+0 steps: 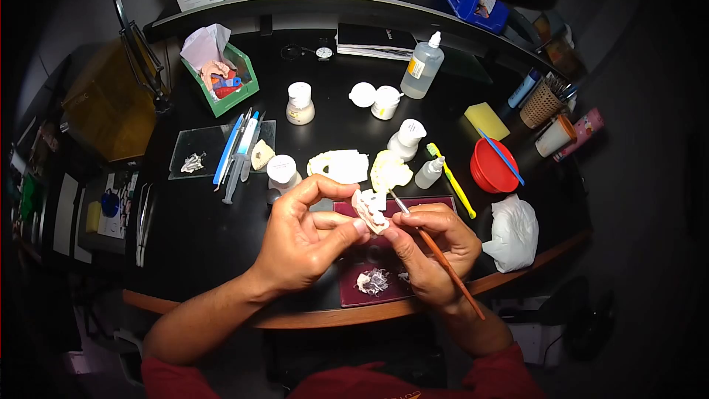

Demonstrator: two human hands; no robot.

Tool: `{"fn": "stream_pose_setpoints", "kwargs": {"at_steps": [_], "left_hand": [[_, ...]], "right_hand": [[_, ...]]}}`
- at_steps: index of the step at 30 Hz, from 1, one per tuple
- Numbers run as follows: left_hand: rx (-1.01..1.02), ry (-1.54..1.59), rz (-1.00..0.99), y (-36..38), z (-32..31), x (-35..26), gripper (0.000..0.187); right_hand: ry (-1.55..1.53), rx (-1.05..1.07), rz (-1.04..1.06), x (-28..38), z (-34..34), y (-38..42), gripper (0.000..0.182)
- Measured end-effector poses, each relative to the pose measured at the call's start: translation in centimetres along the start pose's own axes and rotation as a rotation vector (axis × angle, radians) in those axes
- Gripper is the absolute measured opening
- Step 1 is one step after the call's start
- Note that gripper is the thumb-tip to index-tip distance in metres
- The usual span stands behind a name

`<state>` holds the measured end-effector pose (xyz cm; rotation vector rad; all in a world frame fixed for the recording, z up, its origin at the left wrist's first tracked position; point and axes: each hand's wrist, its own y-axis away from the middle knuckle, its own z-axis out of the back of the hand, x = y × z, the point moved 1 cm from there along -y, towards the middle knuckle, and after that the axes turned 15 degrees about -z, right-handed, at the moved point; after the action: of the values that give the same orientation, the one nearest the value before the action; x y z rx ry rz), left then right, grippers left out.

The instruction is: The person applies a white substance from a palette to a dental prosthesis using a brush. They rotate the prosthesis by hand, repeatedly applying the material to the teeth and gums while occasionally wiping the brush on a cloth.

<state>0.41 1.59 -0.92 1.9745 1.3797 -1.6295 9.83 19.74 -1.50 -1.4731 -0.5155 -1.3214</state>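
Observation:
Between the fingertips of my left hand [306, 236] is a small white dental cast [371, 210], tilted and raised above the table. My right hand [437, 247] is closed around a brown-handled brush [448, 266], whose metal ferrule points up toward the cast. The right thumb also reaches the cast's lower edge. Just beyond the cast lies a crumpled pale yellow piece [391, 171], with a white folded cloth or paper [343, 167] to its left. Below the hands, a dark red board [354, 297] bears a heap of whitish scraps [373, 281]. The brush tip is hard to make out.
White bottles [300, 103] and an open jar [385, 102] stand behind, near a large clear bottle [422, 66]. At right are a red bowl [495, 166], a yellow toothbrush [452, 181] and white tissue [512, 233]. Left are tools [240, 151] and a green box [236, 96].

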Motion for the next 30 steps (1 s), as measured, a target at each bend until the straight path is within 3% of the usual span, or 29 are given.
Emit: {"fn": "stream_pose_setpoints", "kwargs": {"at_steps": [6, 10, 14, 21, 27, 28, 30], "left_hand": [[-0.022, 0.005, -0.05, 0.1, 0.1, 0.5, 0.007], [0.029, 0.056, -0.085, 0.3, -0.1, 0.5, 0.011], [0.161, 0.001, 0.07, 0.4, 0.0, -0.5, 0.011], [0.283, 0.025, 0.115, 0.4, 0.4, -0.6, 0.016], [0.262, 0.086, 0.171, 0.0, -0.2, -1.0, 0.048], [0.306, 0.078, 0.205, 0.0, 0.0, -0.8, 0.066], [0.326, 0.084, 0.198, 0.1, -0.1, -0.6, 0.069]], "right_hand": [[-0.113, -0.072, -0.087, -0.2, 0.3, 0.0, 0.017], [-0.101, -0.081, -0.022, 0.2, 0.6, -0.2, 0.018], [-0.097, -0.06, 0.007, -0.4, 0.9, -0.2, 0.019], [-0.21, -0.014, -0.039, -0.2, 0.7, -0.1, 0.018], [-0.164, 0.019, 0.005, 0.0, 0.9, -0.1, 0.021], [-0.161, 0.019, 0.016, 0.1, 0.8, 0.0, 0.021], [-0.109, 0.01, 0.052, 0.2, 0.7, 0.1, 0.023]]}}
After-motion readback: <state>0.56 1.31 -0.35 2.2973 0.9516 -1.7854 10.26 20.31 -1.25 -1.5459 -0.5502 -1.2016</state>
